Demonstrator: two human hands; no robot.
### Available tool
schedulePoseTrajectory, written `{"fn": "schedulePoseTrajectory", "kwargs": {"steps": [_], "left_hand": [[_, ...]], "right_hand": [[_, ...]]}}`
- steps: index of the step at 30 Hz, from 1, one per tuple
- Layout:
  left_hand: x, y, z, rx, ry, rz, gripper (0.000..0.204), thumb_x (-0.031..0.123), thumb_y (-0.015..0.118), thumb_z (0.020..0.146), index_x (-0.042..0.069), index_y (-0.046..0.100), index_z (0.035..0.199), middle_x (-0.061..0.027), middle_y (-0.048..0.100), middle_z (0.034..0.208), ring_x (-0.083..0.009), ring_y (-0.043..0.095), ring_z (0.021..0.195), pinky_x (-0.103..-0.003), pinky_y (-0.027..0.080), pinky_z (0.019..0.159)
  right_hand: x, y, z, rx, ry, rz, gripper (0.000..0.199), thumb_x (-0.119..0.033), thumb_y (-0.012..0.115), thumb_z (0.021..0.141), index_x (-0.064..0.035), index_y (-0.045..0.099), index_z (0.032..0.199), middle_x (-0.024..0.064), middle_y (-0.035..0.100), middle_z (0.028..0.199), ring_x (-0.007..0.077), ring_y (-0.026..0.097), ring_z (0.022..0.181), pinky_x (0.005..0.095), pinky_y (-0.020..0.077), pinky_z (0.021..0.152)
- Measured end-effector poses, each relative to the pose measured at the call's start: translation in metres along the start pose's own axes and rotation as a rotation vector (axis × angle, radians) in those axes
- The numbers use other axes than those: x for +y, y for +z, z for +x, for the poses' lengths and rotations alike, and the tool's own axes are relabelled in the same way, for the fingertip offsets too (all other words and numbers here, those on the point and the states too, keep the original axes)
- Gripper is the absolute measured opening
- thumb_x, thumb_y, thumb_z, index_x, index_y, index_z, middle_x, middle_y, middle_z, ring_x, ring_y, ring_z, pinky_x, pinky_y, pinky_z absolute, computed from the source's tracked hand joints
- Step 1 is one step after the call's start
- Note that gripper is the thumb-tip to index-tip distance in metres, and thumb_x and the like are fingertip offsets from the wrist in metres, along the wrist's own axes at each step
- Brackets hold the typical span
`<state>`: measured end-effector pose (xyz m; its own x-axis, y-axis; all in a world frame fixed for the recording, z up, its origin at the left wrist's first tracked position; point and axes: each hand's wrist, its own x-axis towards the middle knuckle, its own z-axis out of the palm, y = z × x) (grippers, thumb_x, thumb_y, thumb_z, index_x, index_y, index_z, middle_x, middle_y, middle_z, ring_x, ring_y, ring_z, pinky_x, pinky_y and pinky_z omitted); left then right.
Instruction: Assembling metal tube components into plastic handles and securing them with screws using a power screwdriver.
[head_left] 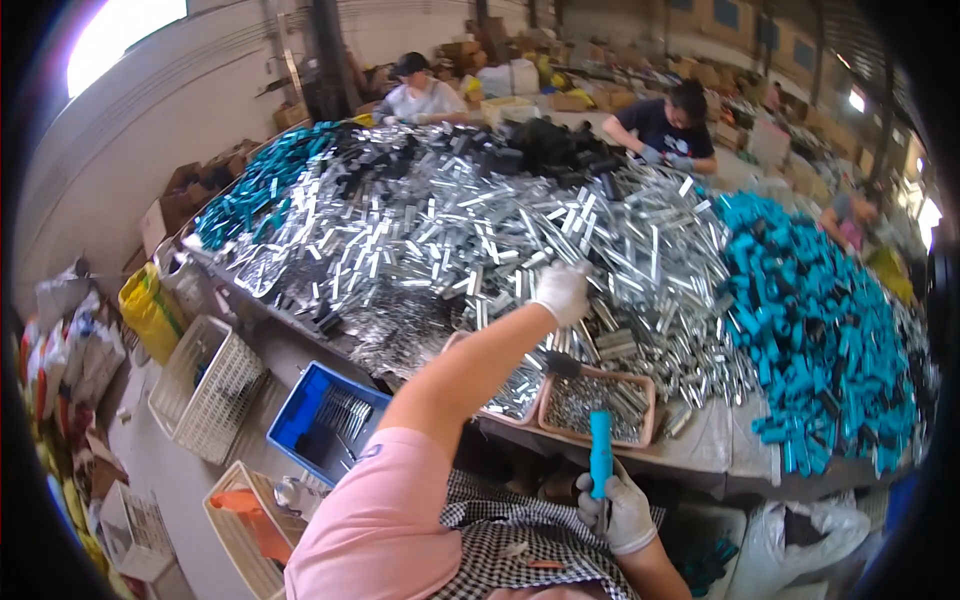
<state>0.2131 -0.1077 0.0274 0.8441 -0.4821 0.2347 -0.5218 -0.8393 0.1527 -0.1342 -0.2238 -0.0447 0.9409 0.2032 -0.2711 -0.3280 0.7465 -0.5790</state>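
Observation:
My left hand (564,293), in a white glove, reaches forward into a big heap of shiny metal pieces (430,235). Its fingers are curled down among them, and what they grip, if anything, is hidden. Close to my body, my right hand (628,508), also gloved, is closed around a tool with a teal handle (600,452). The handle points up, and a metal part shows below it between the fingers. Between my hands, at the table's near edge, a pink tray (652,420) holds small metal parts. A black cylindrical piece (562,365) lies by its rim.
Teal plastic parts (815,330) are heaped at the right, with another teal pile (265,185) far left. Two people (425,98) (670,125) work across the table. A blue bin (290,415) and white crates (195,400) stand on the floor at left; a white plastic bag (800,545) is lower right.

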Motion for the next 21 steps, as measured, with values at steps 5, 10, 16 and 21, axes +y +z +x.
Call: {"fn": "schedulePoseTrajectory", "kwargs": {"steps": [5,10,16,21], "left_hand": [[0.015,-0.004,0.006,0.062,0.019,-0.041,0.046,0.016,0.066,0.08,0.007,0.06,0.124,-0.016,0.068,0.111,-0.0322,0.06,0.112,-0.041,0.048,0.094],[0.009,-0.03,-0.08,-0.034,-0.175,-1.36,0.075,0.013,0.065,0.085,0.009,0.033,0.152,-0.0106,0.063,0.107,-0.0138,0.062,0.092,-0.026,0.05,0.076],[0.008,-0.017,-0.189,-0.334,-0.079,-1.305,0.048,0.023,0.066,0.096,0.001,0.055,0.137,-0.0085,0.069,0.109,-0.013,0.064,0.099,-0.029,0.051,0.091],[0.021,-0.015,-0.233,-0.401,-0.009,-1.298,0.045,0.03,0.059,0.101,0.004,0.057,0.137,-0.009,0.065,0.121,-0.0163,0.06,0.11,-0.035,0.047,0.1]], "right_hand": [[-0.001,-0.01,-0.009,0.042,-0.024,-0.043,0.05,-0.032,0.067,0.091,-0.0186,0.045,0.134,0.0105,0.061,0.098,0.0194,0.05,0.059,0.0338,0.0402,0.049],[0.001,-0.022,0.002,-0.018,0.014,0.018,0.051,-0.034,0.071,0.089,-0.0194,0.048,0.132,0.0107,0.063,0.099,0.018,0.047,0.059,0.033,0.0389,0.05],[0.005,-0.003,0.013,-0.122,0.166,0.036,0.053,-0.033,0.071,0.089,-0.0189,0.047,0.134,0.0129,0.064,0.101,0.0199,0.048,0.06,0.035,0.039,0.052],[0.021,0.007,0.011,-0.152,0.18,0.068,0.05,-0.03,0.07,0.09,-0.0137,0.048,0.132,0.0127,0.062,0.102,0.0192,0.048,0.063,0.0351,0.0397,0.055]]}}
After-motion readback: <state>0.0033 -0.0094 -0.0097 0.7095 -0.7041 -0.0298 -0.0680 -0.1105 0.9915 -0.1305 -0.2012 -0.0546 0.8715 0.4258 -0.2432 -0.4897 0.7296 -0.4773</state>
